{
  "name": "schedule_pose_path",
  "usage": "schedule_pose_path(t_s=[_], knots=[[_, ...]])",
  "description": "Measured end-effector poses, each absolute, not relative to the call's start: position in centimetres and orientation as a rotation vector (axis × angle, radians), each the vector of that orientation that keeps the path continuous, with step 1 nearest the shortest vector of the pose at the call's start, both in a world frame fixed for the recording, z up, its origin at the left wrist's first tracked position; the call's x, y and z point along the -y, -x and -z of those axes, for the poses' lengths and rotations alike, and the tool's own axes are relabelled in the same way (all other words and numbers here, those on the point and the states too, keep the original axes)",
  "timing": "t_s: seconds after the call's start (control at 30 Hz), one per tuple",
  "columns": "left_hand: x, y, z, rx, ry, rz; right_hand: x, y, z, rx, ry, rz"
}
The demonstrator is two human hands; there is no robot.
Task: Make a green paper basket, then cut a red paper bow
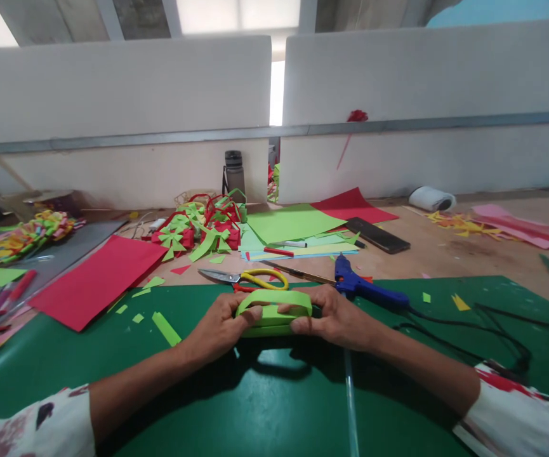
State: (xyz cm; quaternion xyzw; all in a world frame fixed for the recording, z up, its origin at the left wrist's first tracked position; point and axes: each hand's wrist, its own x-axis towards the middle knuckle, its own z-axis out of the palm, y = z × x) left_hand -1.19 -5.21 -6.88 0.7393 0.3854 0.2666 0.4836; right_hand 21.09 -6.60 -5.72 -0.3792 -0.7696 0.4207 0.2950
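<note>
Between my two hands is a small light-green paper basket [270, 329] with a curved strip handle, held just above the green mat [264, 412]. My left hand [224, 320] grips its left end, thumb in front and fingers behind. At the right end my right hand [336, 317] pinches it the same way. Right behind the basket lie yellow-handled scissors [262, 279], blades pointing left. A blue glue gun [367, 282] rests beside my right hand, with a clear glue stick [350, 400] running toward me.
Red paper [105, 276] and green offcuts [165, 329] lie to the left. Farther back are finished red-and-green paper pieces [195, 231], a bottle [233, 174], stacked green sheets [293, 222] and a phone [377, 235]. The glue gun's black cord [474, 330] loops across the right.
</note>
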Motion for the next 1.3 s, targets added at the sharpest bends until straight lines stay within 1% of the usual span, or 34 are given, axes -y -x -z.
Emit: schedule_pose_path(t_s=[0.23, 0.47, 0.63, 1.1, 1.3], knots=[[5.6, 0.7, 6.6, -0.991, -1.794, -0.699, 6.8, -20.7, 5.7, 1.975, 1.022, -1.174], [5.7, 0.6, 6.8, -1.062, -1.805, -0.718, 7.3, -19.9, 6.1, 1.904, 1.254, -0.960], [6.0, 0.4, 7.0, -1.120, -1.745, -0.807, 7.5, -19.6, 5.8, 1.880, 1.204, -0.997], [5.7, 0.4, 7.0, -1.091, -1.695, -0.776, 7.1, -19.7, 5.9, 1.829, 1.347, -1.028], [5.8, 0.6, 7.3, -1.114, -1.724, -0.810, 7.3, -20.6, 5.5, 1.874, 1.462, -0.893]])
